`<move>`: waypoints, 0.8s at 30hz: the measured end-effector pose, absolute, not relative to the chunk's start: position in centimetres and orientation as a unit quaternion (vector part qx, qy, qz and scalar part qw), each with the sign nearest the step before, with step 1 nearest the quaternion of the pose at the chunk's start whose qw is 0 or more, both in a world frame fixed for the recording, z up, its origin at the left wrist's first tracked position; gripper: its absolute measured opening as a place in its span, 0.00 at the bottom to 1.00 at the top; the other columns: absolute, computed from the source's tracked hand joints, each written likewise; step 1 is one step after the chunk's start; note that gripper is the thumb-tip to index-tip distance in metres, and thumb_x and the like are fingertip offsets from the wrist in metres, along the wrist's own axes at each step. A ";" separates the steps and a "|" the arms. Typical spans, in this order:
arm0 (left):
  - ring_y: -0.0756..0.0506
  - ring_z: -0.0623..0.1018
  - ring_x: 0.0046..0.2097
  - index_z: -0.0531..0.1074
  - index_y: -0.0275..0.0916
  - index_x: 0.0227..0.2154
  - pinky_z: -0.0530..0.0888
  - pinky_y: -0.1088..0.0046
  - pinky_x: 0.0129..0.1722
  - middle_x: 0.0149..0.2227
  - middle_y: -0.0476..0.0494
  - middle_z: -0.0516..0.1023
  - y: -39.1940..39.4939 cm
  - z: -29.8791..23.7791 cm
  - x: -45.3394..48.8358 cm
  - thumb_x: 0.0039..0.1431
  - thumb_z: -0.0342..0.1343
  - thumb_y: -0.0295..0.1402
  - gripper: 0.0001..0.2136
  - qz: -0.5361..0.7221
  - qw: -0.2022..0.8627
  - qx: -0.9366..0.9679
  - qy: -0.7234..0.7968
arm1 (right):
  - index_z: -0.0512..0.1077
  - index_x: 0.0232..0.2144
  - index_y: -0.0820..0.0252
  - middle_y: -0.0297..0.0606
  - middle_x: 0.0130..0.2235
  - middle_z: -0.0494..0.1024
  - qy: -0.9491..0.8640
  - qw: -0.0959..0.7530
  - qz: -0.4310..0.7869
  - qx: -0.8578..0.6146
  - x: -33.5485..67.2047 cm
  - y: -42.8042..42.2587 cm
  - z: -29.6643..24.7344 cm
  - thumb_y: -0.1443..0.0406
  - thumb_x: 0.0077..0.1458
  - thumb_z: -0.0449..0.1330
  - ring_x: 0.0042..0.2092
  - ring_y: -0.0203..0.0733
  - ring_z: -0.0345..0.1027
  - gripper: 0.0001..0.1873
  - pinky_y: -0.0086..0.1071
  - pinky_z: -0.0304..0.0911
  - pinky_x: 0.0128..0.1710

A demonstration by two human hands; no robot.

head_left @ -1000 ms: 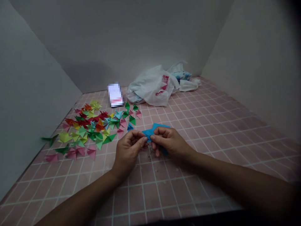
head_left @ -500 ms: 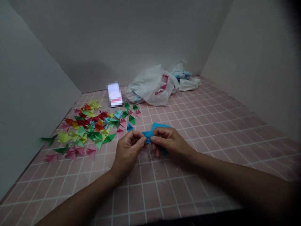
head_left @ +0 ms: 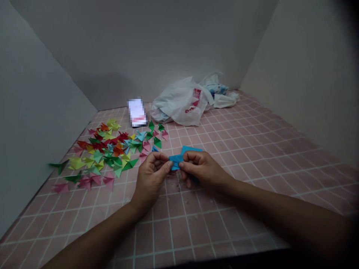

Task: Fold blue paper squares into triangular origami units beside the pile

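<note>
A small folded piece of blue paper is stretched between my two hands, a little above the tiled cloth. My left hand pinches its left end between thumb and fingers. At the right end, my right hand grips it with thumb and curled forefinger. Behind the right hand lies more blue paper, partly hidden by the fingers. Just beyond my left fingers shows the tip of a blue folded paper piece.
Many folded paper pieces in several colours spread over the left side of the pink checked surface. A lit phone stands behind them. White plastic bags lie by the back wall; walls close in left and right.
The blue paper between my fingers now looks flatter and more like a strip. My left hand has shifted very slightly left; the surrounding things have not moved.
</note>
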State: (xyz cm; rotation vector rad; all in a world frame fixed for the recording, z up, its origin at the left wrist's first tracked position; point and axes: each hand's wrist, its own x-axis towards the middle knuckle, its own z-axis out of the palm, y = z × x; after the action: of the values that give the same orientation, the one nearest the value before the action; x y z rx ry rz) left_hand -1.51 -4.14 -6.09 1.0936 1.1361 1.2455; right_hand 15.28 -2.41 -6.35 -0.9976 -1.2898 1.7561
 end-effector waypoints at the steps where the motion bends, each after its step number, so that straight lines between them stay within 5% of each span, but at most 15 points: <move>1: 0.52 0.77 0.28 0.69 0.38 0.32 0.77 0.75 0.31 0.27 0.54 0.74 -4.1 -6.2 -1.5 0.49 0.66 0.33 0.12 0.528 0.541 0.455 0.469 | 0.64 0.23 0.58 0.28 0.20 0.74 -0.498 0.365 0.686 -0.384 15.3 -2.4 -6.3 0.61 0.53 0.65 0.17 0.30 0.67 0.14 0.23 0.61 0.17; 12: 0.51 0.78 0.30 0.68 0.39 0.40 0.77 0.76 0.32 0.29 0.52 0.77 -4.1 -6.6 -1.7 0.55 0.65 0.37 0.14 0.537 0.560 0.449 0.444 | 0.64 0.24 0.58 0.29 0.20 0.75 -0.468 0.376 0.705 -0.378 15.3 -2.5 -6.5 0.62 0.54 0.65 0.18 0.30 0.67 0.14 0.23 0.63 0.17; 24: 0.53 0.76 0.28 0.70 0.38 0.32 0.76 0.79 0.30 0.28 0.54 0.74 -4.1 -6.2 -1.4 0.49 0.67 0.29 0.11 0.543 0.530 0.472 0.449 | 0.66 0.25 0.59 0.29 0.22 0.75 -0.482 0.377 0.708 -0.353 15.4 -2.6 -6.8 0.59 0.54 0.66 0.18 0.30 0.68 0.15 0.24 0.63 0.18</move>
State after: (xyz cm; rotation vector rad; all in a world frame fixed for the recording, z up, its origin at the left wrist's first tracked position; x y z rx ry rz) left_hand -1.41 -4.08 -6.24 1.1267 1.0710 1.2970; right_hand 15.40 -2.58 -6.84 -0.9025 -1.2311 1.8101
